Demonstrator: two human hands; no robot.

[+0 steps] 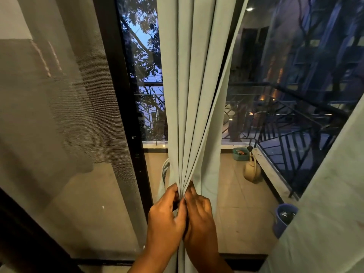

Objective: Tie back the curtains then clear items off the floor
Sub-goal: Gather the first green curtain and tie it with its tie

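— At the glass door, what have we got in front of us?

— We see the pale curtain (189, 95) gathered into a narrow bunch of folds, hanging straight down the middle of the view. Both hands meet on it low down.

— How are the hands set?

— Our left hand (167, 215) has its fingers curled around the left side of the bunch, thumb pressed to the folds. Our right hand (199, 213) closes on the right side, fingertips pinching the cloth where the pleats come together. The two hands touch each other, and both are clamped on the curtain.

— Is there a tie?

— We see a pale loop (165, 170) just left of the bunch, above the left hand; it may be a tieback cord, but part of it is hidden behind the fabric, so we cannot tell.

— And around it?

— A dark mesh screen (65, 115) fills the left side. A second curtain panel (325, 213) hangs at the right edge. Through the glass, on the balcony floor, we see a cream watering can (252, 170), a teal basket (240, 154) near the railing (291, 138), and a blue pot (283, 219) partly behind the right panel.
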